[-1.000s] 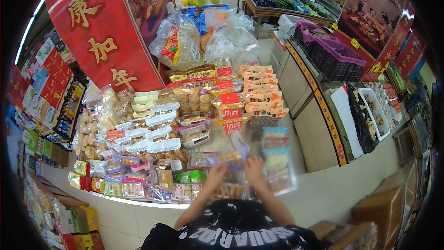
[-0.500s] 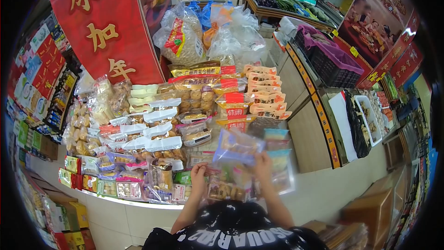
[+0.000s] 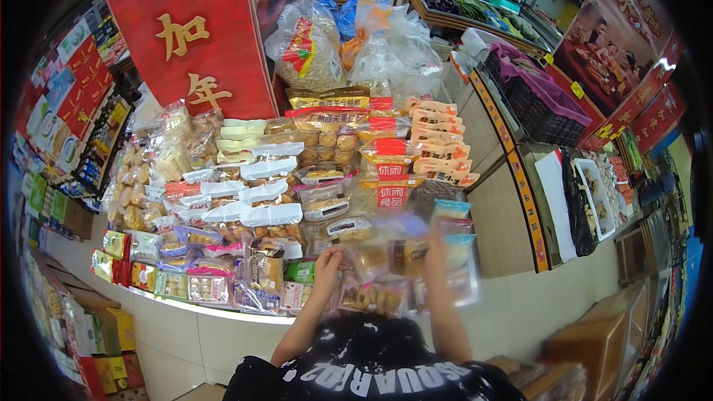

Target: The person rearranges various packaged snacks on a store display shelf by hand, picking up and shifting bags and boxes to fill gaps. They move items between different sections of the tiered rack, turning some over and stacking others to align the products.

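My right hand, smeared by motion, grips the right end of a clear snack bag with a purple edge, also blurred. The bag is tilted nearly flat above the front right of the display. My left hand has its fingers curled together at the edge of the clear packs; whatever they hold, if anything, is hidden. Between my hands lie clear packs of brown pastries. A wider pastry pack lies closer to me. A pack with a white label is just beyond my left hand.
Rows of white-topped bread bags fill the left middle. Red-labelled bags and orange-topped bags stand at the right. Behind are large clear sacks and a tall red banner. A wooden counter borders the right side.
The purple-edged bag has gone from held up facing me to tilted nearly flat. My left hand has shifted slightly up and right. The whole view has shifted a little.
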Tool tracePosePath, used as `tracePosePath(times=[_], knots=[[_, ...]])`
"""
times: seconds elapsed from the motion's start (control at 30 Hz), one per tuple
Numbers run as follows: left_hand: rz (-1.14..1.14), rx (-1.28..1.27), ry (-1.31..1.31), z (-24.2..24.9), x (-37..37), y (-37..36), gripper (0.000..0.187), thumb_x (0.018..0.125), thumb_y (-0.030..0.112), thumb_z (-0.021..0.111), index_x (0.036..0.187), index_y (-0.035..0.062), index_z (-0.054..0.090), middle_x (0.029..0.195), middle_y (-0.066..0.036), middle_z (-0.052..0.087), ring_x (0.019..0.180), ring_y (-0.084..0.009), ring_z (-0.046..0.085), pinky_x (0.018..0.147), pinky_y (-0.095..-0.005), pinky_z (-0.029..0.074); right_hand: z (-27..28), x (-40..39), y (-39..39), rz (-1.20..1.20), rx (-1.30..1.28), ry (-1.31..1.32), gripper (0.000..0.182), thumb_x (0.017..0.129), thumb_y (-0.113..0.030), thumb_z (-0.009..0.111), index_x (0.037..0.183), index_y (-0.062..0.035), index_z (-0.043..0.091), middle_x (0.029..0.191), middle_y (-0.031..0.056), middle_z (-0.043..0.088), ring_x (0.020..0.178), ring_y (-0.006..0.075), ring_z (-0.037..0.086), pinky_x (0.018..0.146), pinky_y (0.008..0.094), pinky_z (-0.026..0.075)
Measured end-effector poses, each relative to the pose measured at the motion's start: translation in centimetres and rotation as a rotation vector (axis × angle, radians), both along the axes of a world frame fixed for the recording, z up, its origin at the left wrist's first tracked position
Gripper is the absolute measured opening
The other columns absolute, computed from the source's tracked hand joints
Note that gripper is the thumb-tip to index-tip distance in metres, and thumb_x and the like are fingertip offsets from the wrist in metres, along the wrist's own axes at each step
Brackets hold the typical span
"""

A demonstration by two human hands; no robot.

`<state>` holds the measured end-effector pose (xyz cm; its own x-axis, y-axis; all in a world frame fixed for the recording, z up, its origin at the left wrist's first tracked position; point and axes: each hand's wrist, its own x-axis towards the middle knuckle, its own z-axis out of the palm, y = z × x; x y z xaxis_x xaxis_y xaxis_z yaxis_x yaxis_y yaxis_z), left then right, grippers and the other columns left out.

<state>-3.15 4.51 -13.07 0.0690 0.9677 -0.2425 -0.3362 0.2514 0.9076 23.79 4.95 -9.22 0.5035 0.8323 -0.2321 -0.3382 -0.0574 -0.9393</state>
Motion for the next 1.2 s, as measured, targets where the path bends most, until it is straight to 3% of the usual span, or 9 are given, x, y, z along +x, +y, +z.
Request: tracePosePath(times=[0.1,0.43,0.53,0.63,0.67,0.73,0.93,1.03,1.2], knots=[[-0.034,-0.004,0.027,0.8,-0.7,-0.8,0.023,0.102,0.014,0.053,0.119,0.0007,0.059,0.103,-0.008,0.067,0.087,-0.0149,0.065,0.082,-0.0296,0.053,0.0,-0.7,0.3,0.016,0.117,-0.034,0.028,0.102,-0.028,0.057,0.087,-0.0059,0.062,0.085,0.0035,0.06,0.076,0.011,0.053,0.07,0.0283,0.044],[-0.347,0.401,0.282,4.6,0.9,-1.9,0.062,0.087,0.017,0.076,0.139,-0.0018,0.047,0.12,-0.01,0.066,0.103,-0.0151,0.06,0.094,-0.0312,0.048,5.5,-5.0,-2.2,0.233,-0.018,0.502,0.025,0.104,-0.027,0.053,0.093,-0.0063,0.063,0.091,0.0062,0.063,0.087,0.0164,0.06,0.077,0.0313,0.048],[-0.435,-0.04,0.07,4.9,0.4,-1.8,0.056,0.085,0.018,0.078,0.133,0.0008,0.054,0.12,-0.009,0.065,0.107,-0.0161,0.06,0.096,-0.0335,0.047,0.2,-2.7,0.1,0.297,-0.112,0.142,0.051,0.096,-0.043,0.061,0.132,-0.0069,0.055,0.121,0.0078,0.062,0.109,0.0244,0.06,0.098,0.0455,0.046],[-0.085,-0.167,-0.067,3.5,-0.5,-2.8,0.051,0.087,0.019,0.076,0.129,0.0006,0.055,0.118,-0.009,0.065,0.109,-0.0189,0.06,0.097,-0.0357,0.046,-5.5,0.2,3.2,0.135,-0.019,-0.832,0.062,0.089,-0.045,0.07,0.132,-0.0031,0.055,0.12,0.0182,0.063,0.119,0.0324,0.055,0.1,0.0458,0.045],[-0.035,-0.162,-0.083,3.0,-0.9,-2.9,0.049,0.089,0.02,0.073,0.13,0.0007,0.054,0.119,-0.01,0.065,0.108,-0.0215,0.061,0.097,-0.0373,0.047,-6.7,0.4,3.6,0.132,-0.014,-0.828,0.062,0.089,-0.045,0.07,0.132,-0.0031,0.055,0.12,0.0182,0.063,0.119,0.0324,0.055,0.1,0.0458,0.045],[0.023,-0.173,-0.154,3.4,-1.8,-3.3,0.047,0.09,0.019,0.072,0.129,0.0001,0.055,0.118,-0.009,0.065,0.106,-0.02,0.061,0.096,-0.0362,0.047,-8.6,0.3,4.1,0.673,-0.059,-1.34,0.077,0.082,-0.039,0.077,0.144,-0.0047,0.046,0.137,0.0211,0.055,0.129,0.0376,0.051,0.106,0.0459,0.043],[0.218,-0.208,-0.19,4.2,-3.3,-4.2,0.043,0.092,0.017,0.069,0.13,0.0013,0.055,0.119,-0.007,0.064,0.107,-0.0184,0.061,0.095,-0.0336,0.047,-3.9,-1.6,3.1,0.661,-0.015,-0.762,0.076,0.08,-0.017,0.076,0.149,-0.0151,0.044,0.154,0.0221,0.037,0.139,0.0429,0.039,0.111,0.0485,0.04],[0.171,-0.243,-0.182,3.1,-3.3,-4.3,0.049,0.094,0.026,0.066,0.134,-0.0001,0.052,0.125,-0.012,0.064,0.112,-0.0238,0.061,0.099,-0.04,0.048,6.2,-5.2,-2.4,0.702,0.477,-1.107,0.08,0.076,-0.009,0.075,0.149,-0.018,0.045,0.157,0.0195,0.032,0.142,0.0414,0.036,0.113,0.0489,0.037],[-0.182,-0.244,-0.532,5.4,-1.5,-4.1,0.065,0.097,0.05,0.058,0.141,0.0034,0.047,0.131,-0.015,0.061,0.116,-0.028,0.06,0.105,-0.0426,0.047,8.3,-8.4,-6.7,1.025,0.535,-1.2,0.089,0.068,-0.008,0.078,0.15,-0.0207,0.045,0.161,0.0155,0.026,0.148,0.0391,0.024,0.117,0.0487,0.033]])
